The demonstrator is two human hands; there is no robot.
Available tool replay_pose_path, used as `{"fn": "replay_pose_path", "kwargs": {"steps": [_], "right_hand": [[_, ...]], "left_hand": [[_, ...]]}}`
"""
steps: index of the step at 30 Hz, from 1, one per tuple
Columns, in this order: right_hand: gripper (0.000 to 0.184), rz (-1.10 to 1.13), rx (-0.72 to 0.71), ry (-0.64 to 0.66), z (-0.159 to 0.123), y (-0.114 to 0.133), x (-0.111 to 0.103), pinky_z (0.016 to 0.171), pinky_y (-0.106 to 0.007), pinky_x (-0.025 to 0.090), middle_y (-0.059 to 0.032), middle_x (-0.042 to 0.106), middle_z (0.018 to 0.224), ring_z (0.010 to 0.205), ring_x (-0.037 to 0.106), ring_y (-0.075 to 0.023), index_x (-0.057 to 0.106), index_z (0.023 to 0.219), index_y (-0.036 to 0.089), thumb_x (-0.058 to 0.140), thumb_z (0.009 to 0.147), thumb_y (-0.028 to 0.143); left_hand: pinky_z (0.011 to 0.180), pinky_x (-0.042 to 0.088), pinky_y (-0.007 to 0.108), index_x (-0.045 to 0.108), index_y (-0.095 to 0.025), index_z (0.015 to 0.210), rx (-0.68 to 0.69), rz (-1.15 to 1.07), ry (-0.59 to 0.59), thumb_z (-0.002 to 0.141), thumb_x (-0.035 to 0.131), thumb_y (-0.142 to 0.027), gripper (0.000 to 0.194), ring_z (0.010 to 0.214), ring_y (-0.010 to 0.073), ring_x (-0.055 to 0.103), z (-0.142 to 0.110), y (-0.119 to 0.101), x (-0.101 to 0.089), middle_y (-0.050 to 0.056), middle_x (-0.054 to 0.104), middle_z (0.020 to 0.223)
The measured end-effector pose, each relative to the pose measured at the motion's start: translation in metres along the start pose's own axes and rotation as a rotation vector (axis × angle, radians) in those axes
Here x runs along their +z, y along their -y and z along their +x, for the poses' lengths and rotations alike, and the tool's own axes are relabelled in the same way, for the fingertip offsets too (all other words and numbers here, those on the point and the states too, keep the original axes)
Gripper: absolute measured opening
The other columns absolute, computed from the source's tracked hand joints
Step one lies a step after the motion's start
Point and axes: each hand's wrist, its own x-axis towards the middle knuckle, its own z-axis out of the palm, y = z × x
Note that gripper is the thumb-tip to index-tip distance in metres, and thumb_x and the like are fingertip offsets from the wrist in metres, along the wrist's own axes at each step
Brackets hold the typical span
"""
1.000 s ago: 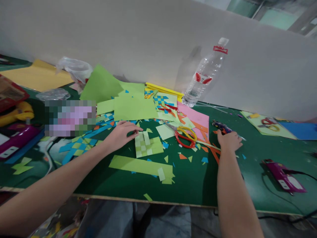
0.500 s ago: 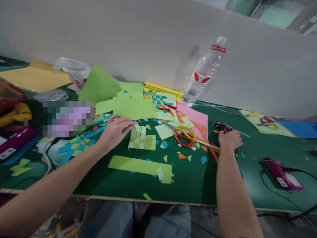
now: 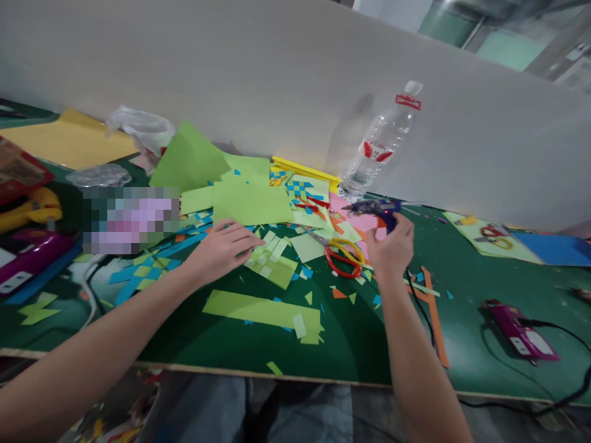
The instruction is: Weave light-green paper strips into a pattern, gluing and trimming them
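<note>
Left of centre, the left hand [image 3: 221, 249] lies flat, fingers spread, pinning the woven paper mat [image 3: 271, 259] to the green table [image 3: 369, 344]. Right of centre, the right hand [image 3: 391, 251] is closed around a glue gun [image 3: 377, 209], nozzle aimed toward the mat.

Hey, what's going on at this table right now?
A person sits at a green table littered with paper scraps. Their left hand presses on a woven green paper mat. Their right hand holds a dark glue gun up off the table, its cord trailing down. Red and yellow scissors lie between the hands, and a plastic bottle stands by the wall.
</note>
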Motion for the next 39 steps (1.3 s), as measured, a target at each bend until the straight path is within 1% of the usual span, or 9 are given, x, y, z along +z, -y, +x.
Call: {"fn": "replay_pose_path", "kwargs": {"steps": [3,5,7,10,15,24,33,36,39], "right_hand": [[0.048,0.104,-0.196,0.063,-0.019,0.034,0.003,0.097,-0.041,0.039,-0.0207,0.052,0.124,0.118,0.047,-0.0297,0.038,0.129,0.008,0.044,0.086,0.028],[0.046,0.136,-0.277,0.107,-0.031,0.051,0.005,0.095,-0.040,0.040,-0.0197,0.056,0.122,0.113,0.049,-0.0288,0.040,0.130,0.007,0.041,0.088,0.028],[0.045,0.151,-0.349,0.137,-0.042,0.062,0.008,0.096,-0.039,0.041,-0.0186,0.057,0.122,0.113,0.050,-0.0283,0.042,0.130,0.007,0.040,0.091,0.028],[0.044,0.165,-0.438,0.169,-0.053,0.071,0.013,0.096,-0.040,0.042,-0.0181,0.058,0.124,0.114,0.051,-0.0281,0.044,0.131,0.007,0.039,0.092,0.028],[0.043,0.213,-0.530,0.106,-0.059,0.075,0.022,0.091,-0.042,0.047,-0.0198,0.059,0.124,0.113,0.053,-0.0288,0.046,0.129,0.005,0.042,0.092,0.025],[0.040,0.193,-0.611,0.099,-0.063,0.079,0.022,0.091,-0.041,0.049,-0.0199,0.059,0.125,0.113,0.054,-0.0279,0.049,0.129,0.005,0.037,0.095,0.022],[0.039,0.181,-0.644,0.095,-0.065,0.082,0.023,0.092,-0.040,0.049,-0.0189,0.060,0.125,0.113,0.055,-0.0260,0.049,0.130,0.006,0.036,0.096,0.020],[0.040,0.167,-0.655,0.086,-0.065,0.081,0.025,0.092,-0.040,0.049,-0.0179,0.059,0.127,0.112,0.055,-0.0258,0.049,0.131,0.007,0.035,0.095,0.018],[0.039,0.153,-0.663,0.080,-0.065,0.081,0.026,0.092,-0.040,0.049,-0.0173,0.059,0.127,0.111,0.055,-0.0259,0.049,0.130,0.006,0.035,0.095,0.017]], "left_hand": [[0.095,0.037,0.036,0.068,-0.026,0.102,0.182,-0.049,0.162,0.094,0.042,-0.021,0.027,0.091,0.0166,0.064,-0.001,0.002,-0.001,0.001,0.073,0.098],[0.092,0.038,0.034,0.067,-0.025,0.101,0.284,-0.078,0.219,0.095,0.041,-0.021,0.027,0.087,0.0154,0.065,-0.003,0.003,-0.002,0.001,0.073,0.098],[0.086,0.039,0.031,0.067,-0.025,0.100,0.302,-0.085,0.230,0.096,0.042,-0.022,0.026,0.083,0.0145,0.064,-0.004,0.002,-0.003,0.000,0.073,0.097],[0.081,0.041,0.028,0.068,-0.026,0.097,0.264,-0.106,0.250,0.096,0.043,-0.026,0.026,0.081,0.0133,0.063,-0.005,0.000,-0.004,0.000,0.073,0.097],[0.079,0.041,0.025,0.068,-0.022,0.096,0.300,-0.151,0.265,0.097,0.041,-0.026,0.027,0.082,0.0129,0.065,-0.004,-0.005,-0.006,0.001,0.074,0.094],[0.077,0.043,0.027,0.068,-0.022,0.098,0.324,-0.145,0.293,0.098,0.040,-0.029,0.029,0.079,0.0130,0.066,-0.006,-0.002,0.000,0.003,0.074,0.092],[0.074,0.043,0.026,0.067,-0.020,0.095,0.351,-0.096,0.180,0.098,0.043,-0.027,0.025,0.076,0.0121,0.065,-0.005,-0.002,-0.002,0.000,0.075,0.090],[0.071,0.042,0.026,0.066,-0.020,0.093,0.376,-0.084,0.161,0.098,0.041,-0.028,0.027,0.072,0.0118,0.064,-0.005,0.000,-0.001,-0.001,0.074,0.087],[0.071,0.042,0.026,0.066,-0.020,0.092,0.364,-0.074,0.178,0.099,0.040,-0.029,0.028,0.070,0.0118,0.063,-0.005,0.000,-0.001,-0.001,0.074,0.086]]}}
